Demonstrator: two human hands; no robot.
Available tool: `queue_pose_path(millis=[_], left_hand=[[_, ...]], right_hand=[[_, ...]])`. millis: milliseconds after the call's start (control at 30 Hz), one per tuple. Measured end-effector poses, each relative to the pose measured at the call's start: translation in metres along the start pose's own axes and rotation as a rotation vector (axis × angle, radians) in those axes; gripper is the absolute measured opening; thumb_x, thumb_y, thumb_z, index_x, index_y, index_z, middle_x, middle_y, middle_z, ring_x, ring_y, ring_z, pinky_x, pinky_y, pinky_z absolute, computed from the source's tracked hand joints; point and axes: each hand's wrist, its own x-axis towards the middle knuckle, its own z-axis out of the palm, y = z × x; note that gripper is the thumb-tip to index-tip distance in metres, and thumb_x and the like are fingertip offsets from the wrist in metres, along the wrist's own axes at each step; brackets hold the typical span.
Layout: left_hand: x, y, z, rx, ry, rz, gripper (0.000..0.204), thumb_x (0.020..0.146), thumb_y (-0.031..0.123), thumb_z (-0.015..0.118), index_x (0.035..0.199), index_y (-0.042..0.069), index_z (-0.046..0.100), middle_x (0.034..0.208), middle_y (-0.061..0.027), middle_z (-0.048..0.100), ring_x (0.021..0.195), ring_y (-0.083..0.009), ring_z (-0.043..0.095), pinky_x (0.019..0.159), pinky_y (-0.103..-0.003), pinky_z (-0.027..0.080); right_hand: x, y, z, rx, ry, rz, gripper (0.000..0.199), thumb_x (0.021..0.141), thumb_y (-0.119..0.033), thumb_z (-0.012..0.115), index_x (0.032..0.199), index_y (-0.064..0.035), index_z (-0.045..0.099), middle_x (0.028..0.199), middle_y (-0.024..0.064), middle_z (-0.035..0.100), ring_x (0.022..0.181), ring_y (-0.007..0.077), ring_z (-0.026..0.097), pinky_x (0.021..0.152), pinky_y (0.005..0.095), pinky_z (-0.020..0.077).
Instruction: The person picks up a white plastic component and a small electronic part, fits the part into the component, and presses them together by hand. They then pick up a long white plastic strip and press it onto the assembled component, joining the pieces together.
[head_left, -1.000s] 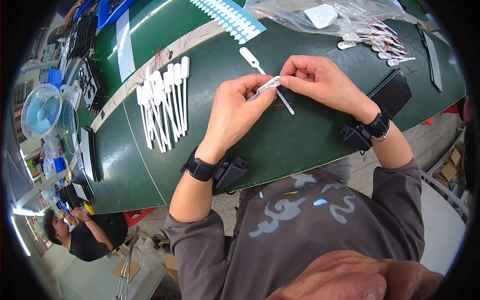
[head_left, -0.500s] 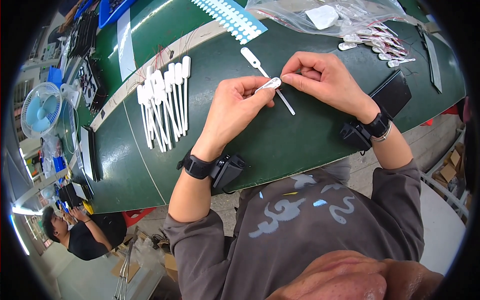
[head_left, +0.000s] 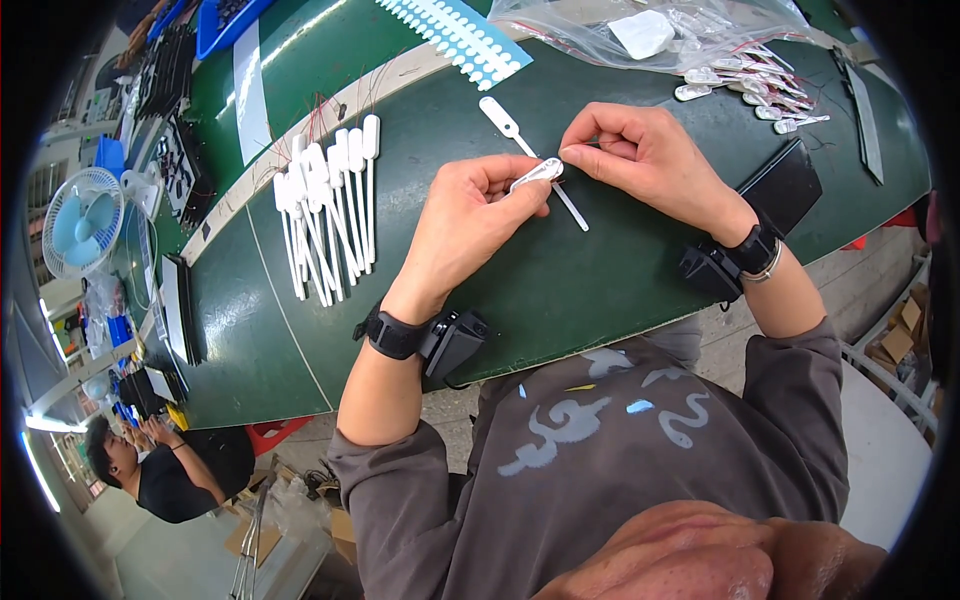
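Between the thumb and fingers of my left hand (head_left: pixel 475 215) is a small white oval plastic piece (head_left: pixel 541 173), its hollow side partly showing. My right hand (head_left: pixel 650 160) is pinched close by, thumb and forefinger together near the tip of that piece. Whatever sits in this pinch is too small to make out. Under my hands a white paddle-shaped stick (head_left: pixel 499 117) lies slanting on the green table, with its middle hidden by my left fingers.
Several similar white sticks (head_left: pixel 340 190) with thin red wires lie to the left. At the far right are a pile of small white pieces (head_left: pixel 755 90), a clear plastic bag (head_left: pixel 570 25) and a dark flat object (head_left: pixel 785 185). A blue sheet of white stickers (head_left: pixel 465 45) lies beyond. Another person (head_left: pixel 165 465) sits far left.
The white oval piece has tilted slightly in my left fingers. Both hands otherwise keep almost the same place.
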Motion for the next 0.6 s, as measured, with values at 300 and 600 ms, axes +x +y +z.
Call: queue_pose_path(millis=[300, 600], left_hand=[[0.0008, 0.0009, -0.0008, -0.02, -0.018, 0.009, 0.031, 0.095, 0.022, 0.069, 0.113, -0.003, 0.072, 0.086, -0.0032, 0.072, 0.08, -0.0057, 0.062, 0.072, -0.02, 0.048], [0.0019, -0.0016, -0.0009, -0.043, -0.021, 0.03, 0.03, 0.094, 0.022, 0.07, 0.112, -0.003, 0.072, 0.085, -0.0027, 0.072, 0.079, -0.0054, 0.062, 0.071, -0.02, 0.047]], right_hand=[[0.0001, -0.0004, -0.0009, -0.005, 0.001, 0.003, 0.011, 0.093, -0.013, 0.068, 0.093, -0.0028, 0.065, 0.06, -0.0075, 0.031, 0.057, 0.0031, 0.028, 0.052, 0.0253, 0.0248], [-0.0005, -0.0006, -0.0026, -0.01, -0.011, 0.027, 0.011, 0.092, -0.013, 0.068, 0.092, -0.0028, 0.064, 0.061, -0.0073, 0.033, 0.057, 0.0031, 0.029, 0.052, 0.0249, 0.0256]])
